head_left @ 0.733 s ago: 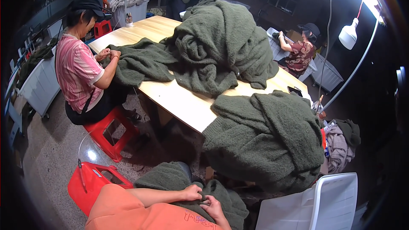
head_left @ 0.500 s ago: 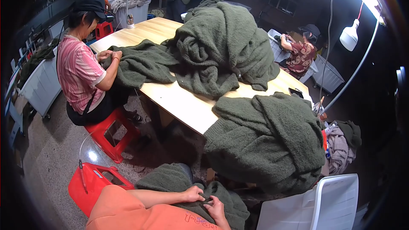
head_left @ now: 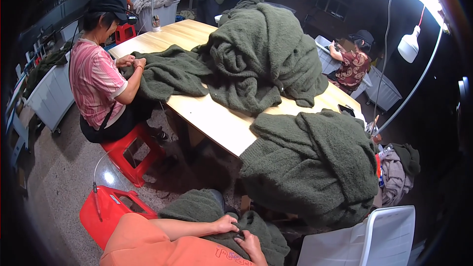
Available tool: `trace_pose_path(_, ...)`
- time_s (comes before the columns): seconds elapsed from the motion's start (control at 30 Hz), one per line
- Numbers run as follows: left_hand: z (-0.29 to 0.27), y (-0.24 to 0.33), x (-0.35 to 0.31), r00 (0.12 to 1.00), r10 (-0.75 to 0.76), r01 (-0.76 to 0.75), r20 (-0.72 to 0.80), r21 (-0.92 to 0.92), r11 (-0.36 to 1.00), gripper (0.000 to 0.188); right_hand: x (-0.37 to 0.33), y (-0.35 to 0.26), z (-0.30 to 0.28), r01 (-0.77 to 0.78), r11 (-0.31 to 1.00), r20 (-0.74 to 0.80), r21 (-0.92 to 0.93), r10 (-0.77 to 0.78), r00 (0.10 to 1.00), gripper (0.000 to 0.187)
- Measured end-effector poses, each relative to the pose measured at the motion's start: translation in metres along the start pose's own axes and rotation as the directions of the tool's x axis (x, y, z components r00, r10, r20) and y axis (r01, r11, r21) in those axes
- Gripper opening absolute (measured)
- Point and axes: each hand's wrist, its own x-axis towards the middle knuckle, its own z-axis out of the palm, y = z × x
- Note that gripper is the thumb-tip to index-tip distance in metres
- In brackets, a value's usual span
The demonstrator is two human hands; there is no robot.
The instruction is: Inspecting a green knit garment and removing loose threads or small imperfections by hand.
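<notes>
Across my lap lies a dark green knitted garment point(head_left: 194, 205), bunched in soft folds. My left hand point(head_left: 226, 224) is closed on its edge, thumb and fingers pinching the knit. Close beside it, my right hand point(head_left: 251, 244) grips the same fabric with bent fingers. A small fold of the knit sits between the two hands; its fine detail is too small to make out. Just beyond, a large heap of green knitwear point(head_left: 310, 167) hangs over the near corner of the wooden table point(head_left: 217, 125).
A bigger green pile point(head_left: 266, 49) covers the table's middle. At the left, a seated person point(head_left: 101, 74) handles green knit. Red stools point(head_left: 133, 155) stand on the floor. A white bin point(head_left: 364, 239) is at my right, and a lamp point(head_left: 408, 44) hangs at the right.
My hands keep their grip and have barely shifted on the garment. The view has moved slightly. The standing person at the back now holds one arm out to the side.
</notes>
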Motion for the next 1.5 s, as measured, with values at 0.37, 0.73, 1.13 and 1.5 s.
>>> trace_pose_path(0.37,0.001,-0.003,0.001,1.000,0.003,-0.004,0.009,0.070,0.998,0.012,0.003,0.002,0.007,0.049,0.995,0.099,-0.092,-0.040,0.994,0.027)
trace_pose_path(0.73,0.002,-0.011,0.007,0.990,0.078,-0.093,0.117,0.123,0.988,0.011,-0.010,-0.018,-0.005,0.559,0.821,-0.425,0.117,-0.468,0.775,0.018)
trace_pose_path(1.13,-0.003,-0.014,0.006,0.967,-0.065,0.173,0.246,-0.448,0.877,0.007,-0.002,-0.020,-0.004,0.535,0.845,-0.467,-0.001,-0.474,0.747,0.014)
trace_pose_path(1.5,-0.003,-0.012,-0.002,0.976,-0.008,0.099,0.219,-0.405,0.909,0.009,-0.003,-0.017,0.006,0.501,0.863,-0.489,-0.070,-0.467,0.737,0.011)
